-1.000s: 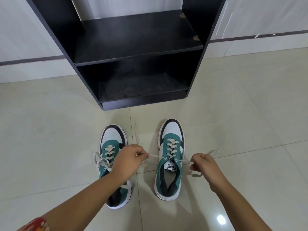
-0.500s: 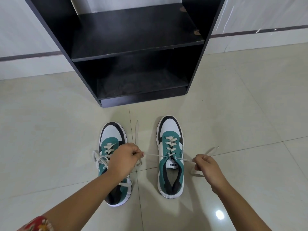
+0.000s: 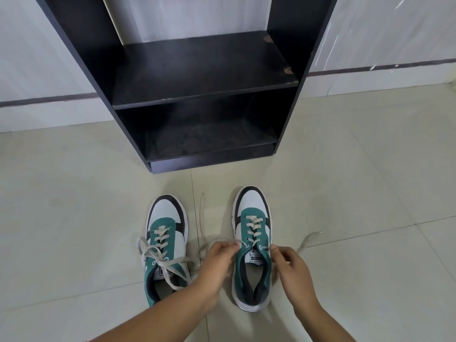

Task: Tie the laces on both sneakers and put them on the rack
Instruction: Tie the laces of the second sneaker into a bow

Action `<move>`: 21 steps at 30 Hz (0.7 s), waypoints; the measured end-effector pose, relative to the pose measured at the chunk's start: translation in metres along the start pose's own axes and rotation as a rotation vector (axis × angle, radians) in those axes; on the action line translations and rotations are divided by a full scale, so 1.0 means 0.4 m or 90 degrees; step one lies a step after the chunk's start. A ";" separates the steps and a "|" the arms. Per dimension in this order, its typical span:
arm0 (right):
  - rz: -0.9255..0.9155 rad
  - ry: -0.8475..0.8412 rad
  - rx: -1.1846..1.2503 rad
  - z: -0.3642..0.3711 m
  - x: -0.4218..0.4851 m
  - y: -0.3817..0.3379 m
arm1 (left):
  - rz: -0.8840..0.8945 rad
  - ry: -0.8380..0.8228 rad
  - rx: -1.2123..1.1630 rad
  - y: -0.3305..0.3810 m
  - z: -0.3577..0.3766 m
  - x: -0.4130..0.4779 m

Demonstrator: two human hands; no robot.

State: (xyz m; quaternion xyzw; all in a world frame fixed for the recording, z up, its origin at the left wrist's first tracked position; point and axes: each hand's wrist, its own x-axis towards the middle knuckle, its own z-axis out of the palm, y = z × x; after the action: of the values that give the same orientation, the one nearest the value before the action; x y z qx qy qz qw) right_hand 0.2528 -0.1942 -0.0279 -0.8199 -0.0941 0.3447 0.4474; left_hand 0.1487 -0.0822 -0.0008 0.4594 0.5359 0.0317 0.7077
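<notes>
Two teal, white and black sneakers stand side by side on the floor, toes toward the rack. The left sneaker (image 3: 165, 245) has its cream laces tied in a bow. The right sneaker (image 3: 252, 243) has untied laces. My left hand (image 3: 217, 264) pinches the left lace end close to the shoe's top eyelets. My right hand (image 3: 291, 270) pinches the right lace end on the other side. Loose lace tails (image 3: 307, 240) trail onto the floor on both sides. The black rack (image 3: 204, 95) stands just beyond, with both shelves bare.
Pale floor tiles (image 3: 370, 181) spread all around the sneakers. A white wall with a dark stripe (image 3: 44, 99) runs behind the rack. The rack's side panels rise out of view at the top.
Both hands have moved inward to the right sneaker, so the laces that were stretched wide apart are now slack near the eyelets. The view has shifted slightly.
</notes>
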 end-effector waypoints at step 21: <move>-0.107 -0.125 0.172 0.024 0.014 -0.063 | 0.171 -0.019 0.088 0.028 0.024 0.040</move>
State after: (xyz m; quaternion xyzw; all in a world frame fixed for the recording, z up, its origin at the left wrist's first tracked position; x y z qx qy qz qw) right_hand 0.2546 -0.1709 -0.0139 -0.7039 -0.1583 0.3940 0.5695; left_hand 0.1680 -0.0730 -0.0050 0.5751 0.4602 0.0824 0.6714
